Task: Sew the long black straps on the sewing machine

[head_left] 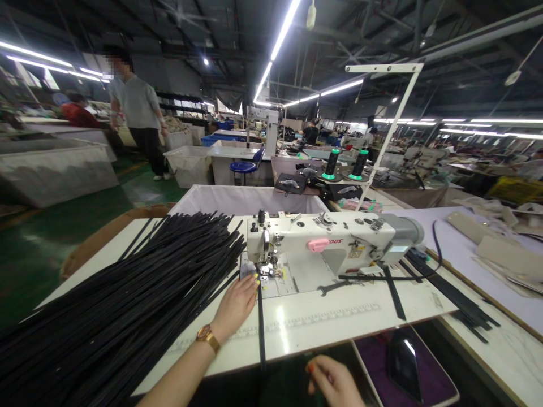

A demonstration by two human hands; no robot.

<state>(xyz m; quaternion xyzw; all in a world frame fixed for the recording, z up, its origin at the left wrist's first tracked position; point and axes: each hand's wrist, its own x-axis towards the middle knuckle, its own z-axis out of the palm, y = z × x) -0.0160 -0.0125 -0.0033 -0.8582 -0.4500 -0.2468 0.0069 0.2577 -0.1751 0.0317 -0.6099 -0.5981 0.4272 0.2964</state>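
Note:
My left hand (237,299), with a gold watch (207,337) on its wrist, lies beside the presser foot of a white sewing machine (292,237). Its fingertips press together on a narrow black strap (261,328), whose far end reaches the foot. The strap runs toward me and hangs over the table's front edge. Below that edge, to the right, my right hand (333,380) is curled, with thumb and fingers drawn together. It looks slightly blurred, and whatever may be in the pinch cannot be made out.
A large heap of black straps (139,288) covers the table's left side. A wrench (339,286) lies before the machine. More straps (453,294) lie at right, above a phone (405,362) in a purple-lined drawer. Behind stand thread cones (330,165); a person (138,104) stands far left.

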